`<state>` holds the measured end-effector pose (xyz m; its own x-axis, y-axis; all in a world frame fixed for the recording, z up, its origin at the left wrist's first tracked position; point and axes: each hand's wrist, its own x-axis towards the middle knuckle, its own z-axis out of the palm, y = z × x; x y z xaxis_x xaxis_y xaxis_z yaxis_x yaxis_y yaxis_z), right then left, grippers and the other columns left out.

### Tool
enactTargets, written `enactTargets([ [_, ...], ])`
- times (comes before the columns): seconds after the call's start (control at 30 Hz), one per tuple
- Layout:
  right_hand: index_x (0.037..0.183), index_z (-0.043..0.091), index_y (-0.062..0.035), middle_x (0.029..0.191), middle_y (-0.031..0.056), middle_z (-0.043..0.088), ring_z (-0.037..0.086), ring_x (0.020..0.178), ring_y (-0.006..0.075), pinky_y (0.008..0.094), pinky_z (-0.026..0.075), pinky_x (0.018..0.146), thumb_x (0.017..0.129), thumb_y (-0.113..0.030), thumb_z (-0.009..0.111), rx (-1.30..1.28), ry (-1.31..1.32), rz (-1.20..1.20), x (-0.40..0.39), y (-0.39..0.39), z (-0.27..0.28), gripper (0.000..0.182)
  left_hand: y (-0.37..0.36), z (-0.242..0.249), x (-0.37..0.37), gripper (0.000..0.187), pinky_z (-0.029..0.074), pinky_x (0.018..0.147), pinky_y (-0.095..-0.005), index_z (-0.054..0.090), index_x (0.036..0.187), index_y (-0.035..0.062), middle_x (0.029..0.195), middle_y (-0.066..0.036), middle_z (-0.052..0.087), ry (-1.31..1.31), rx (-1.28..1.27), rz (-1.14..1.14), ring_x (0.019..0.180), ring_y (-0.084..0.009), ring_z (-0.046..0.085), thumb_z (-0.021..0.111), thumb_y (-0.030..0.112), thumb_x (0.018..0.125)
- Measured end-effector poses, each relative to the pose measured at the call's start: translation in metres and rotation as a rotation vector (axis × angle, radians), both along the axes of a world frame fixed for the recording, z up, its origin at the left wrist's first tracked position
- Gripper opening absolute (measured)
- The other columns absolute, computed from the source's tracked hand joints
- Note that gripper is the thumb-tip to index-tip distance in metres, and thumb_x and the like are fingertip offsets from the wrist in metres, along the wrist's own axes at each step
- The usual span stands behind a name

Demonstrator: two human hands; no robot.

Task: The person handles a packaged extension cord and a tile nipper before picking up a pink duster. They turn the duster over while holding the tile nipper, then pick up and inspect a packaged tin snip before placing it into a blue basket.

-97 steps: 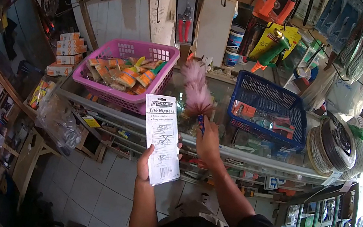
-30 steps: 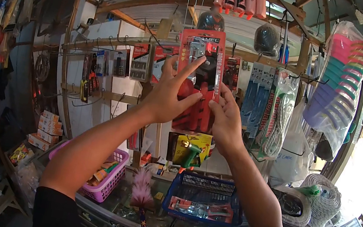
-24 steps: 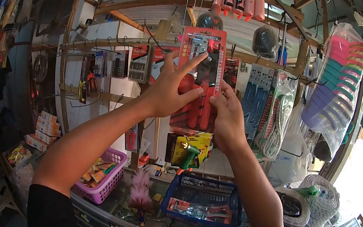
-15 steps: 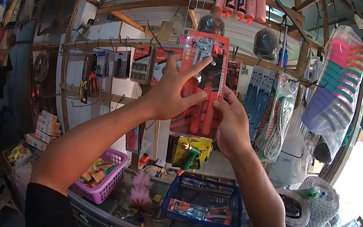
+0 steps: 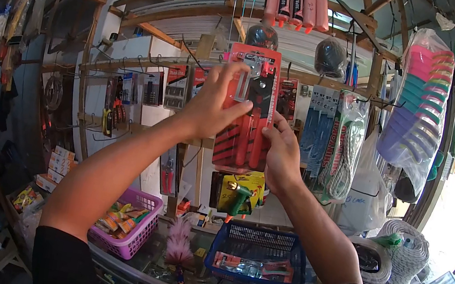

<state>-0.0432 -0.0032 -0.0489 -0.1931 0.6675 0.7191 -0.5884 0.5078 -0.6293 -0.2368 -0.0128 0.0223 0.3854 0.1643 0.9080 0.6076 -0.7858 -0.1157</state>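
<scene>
Red tool pack (image 5: 254, 147) stood upright in the air just off the middle of the view toward twelve o'clock, its long red handles pointing down toward six. Glass-topped surface (image 5: 149, 258) stretched across six o'clock below it. At two o'clock hung a clear bag of coloured plastic items (image 5: 419, 109). Blue basket (image 5: 252, 279) sat on the surface between five and six o'clock, with a flat reddish packet (image 5: 242, 265) inside. Pink basket (image 5: 143, 235), holding orange-and-green packets (image 5: 119, 218), was between seven and eight o'clock. Coiled rope (image 5: 407, 259) lay at four o'clock. Pink feather duster (image 5: 180, 240) rested between six and seven o'clock, between the baskets. Left hand (image 5: 214, 103) was partly open, fingers bent and parted over the pack's front, thumb across its middle. Right hand (image 5: 282, 150) was closed on the pack's three-o'clock edge, thumb in front. Green nozzle gun (image 5: 239, 201) hung between five and six o'clock, beneath the pack.
</scene>
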Motion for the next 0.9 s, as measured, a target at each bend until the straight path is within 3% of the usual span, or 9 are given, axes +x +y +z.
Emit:
enactTargets([
  [0.07,0.153,0.041,0.0014,0.131,0.0149,0.067,0.07,0.111,0.0184,0.0342,0.06,0.098,0.105,0.003,0.04,0.033,0.019,-0.012,-0.003,0.016,-0.004,0.049,0.02,0.017,-0.003,0.057,0.037,0.118,-0.0449,0.038,0.152,0.016,0.136,-0.017,0.05,-0.097,0.045,-0.104,0.136,-0.0309,0.049,0.067,0.026,0.103],
  [0.1,0.154,0.041,0.0016,0.132,0.0151,0.066,0.07,0.111,0.0187,0.0337,0.06,0.098,0.105,0.003,0.04,0.049,0.028,-0.019,-0.004,0.02,-0.005,0.049,0.026,0.027,-0.002,0.049,0.045,0.109,-0.0385,0.042,0.149,0.0138,0.128,-0.012,0.056,-0.185,-0.012,-0.16,0.125,-0.0234,0.058,0.062,0.026,0.106],
  [0.2,0.155,0.04,0.0019,0.135,0.0152,0.066,0.069,0.114,0.0183,0.0326,0.059,0.099,0.105,0.004,0.04,0.037,0.012,-0.005,-0.001,0.018,-0.004,0.05,0.015,0.061,0.001,0.046,0.049,0.1,-0.0334,0.048,0.146,0.0102,0.133,-0.011,0.059,-0.277,-0.329,-0.129,0.118,-0.019,0.062,0.063,0.027,0.106],
  [0.23,0.155,0.04,0.002,0.135,0.0151,0.066,0.069,0.115,0.0182,0.0324,0.058,0.099,0.105,0.005,0.04,0.042,0.008,-0.015,-0.001,0.018,-0.003,0.05,0.011,0.069,0.006,0.04,0.049,0.095,-0.0297,0.059,0.138,0.0059,0.131,-0.009,0.064,-0.308,-0.331,-0.131,0.113,-0.013,0.064,0.065,0.026,0.105],
  [0.37,0.154,0.041,0.0023,0.135,0.0153,0.067,0.068,0.117,0.0177,0.032,0.057,0.101,0.105,0.005,0.039,0.088,0.009,-0.055,0.004,0.026,-0.006,0.049,0.044,0.102,0.01,0.028,0.052,0.078,-0.0312,0.077,0.119,0.0039,0.103,-0.008,0.077,-0.363,-0.346,-0.17,0.085,-0.0128,0.067,0.07,0.023,0.099],
  [0.47,0.154,0.041,0.0029,0.135,0.0156,0.066,0.068,0.118,0.0174,0.0322,0.056,0.102,0.105,0.005,0.039,0.087,-0.007,-0.064,0.012,0.027,-0.003,0.049,0.03,0.113,0.019,0.027,0.051,0.086,-0.0286,0.074,0.121,0.0018,0.105,-0.004,0.075,-0.262,-0.438,-0.024,0.096,-0.01,0.067,0.065,0.02,0.104],
  [0.6,0.153,0.041,0.0039,0.134,0.0156,0.067,0.067,0.117,0.0175,0.0328,0.055,0.104,0.106,0.005,0.04,0.074,-0.04,-0.059,0.022,0.021,0.002,0.047,0.035,0.119,0.02,0.025,0.051,0.082,-0.0283,0.078,0.114,0.0006,0.101,-0.003,0.076,-0.276,-0.425,0.002,0.089,-0.0088,0.066,0.068,0.02,0.103],
  [0.9,0.155,0.035,0.0051,0.127,0.0174,0.068,0.071,0.107,0.0184,0.0326,0.06,0.095,0.107,0.004,0.041,0.073,-0.071,-0.041,0.026,0.008,0.009,0.048,0.047,0.126,0.015,0.024,0.049,0.08,-0.0288,0.079,0.107,0.0016,0.093,-0.001,0.075,-0.237,-0.434,0.028,0.083,-0.0072,0.062,0.072,0.024,0.102],
])
